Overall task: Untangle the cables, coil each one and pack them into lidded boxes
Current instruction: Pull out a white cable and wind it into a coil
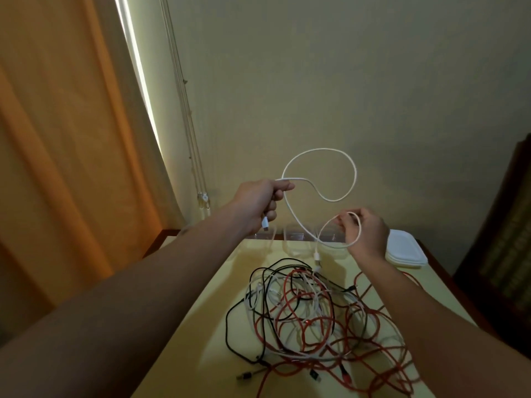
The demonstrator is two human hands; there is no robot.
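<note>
- At the near end of a pale yellow table point(201, 326), a tangle of red, black and white cables point(310, 320) is spread in overlapping loops, with several plug ends lying at its near edge.
- Above the far part of the tangle, a single white cable point(355, 173) is held in the air between both hands, clear of the heap.
- The left hand point(258, 199) is raised to the left. Its fingers are curled round the white cable, and one white plug point(265, 224) hangs just below the fist.
- From that grip, a large open loop of the white cable is carried up and to the right, in front of the wall point(344, 81).
- The right hand point(366, 232) is held lower and to the right. A small loop of the same cable is pinched between its thumb and curled fingers.
- A second plug point(317, 256) dangles from the small loop, just over the far edge of the tangle.
- At the far edge of the table, clear boxes point(296, 239) are seen, partly hidden behind the hands.
- To their right, a stack of white lids point(405, 251) is set on the far right corner.
- An orange curtain point(57, 139) is hung on the left.
</note>
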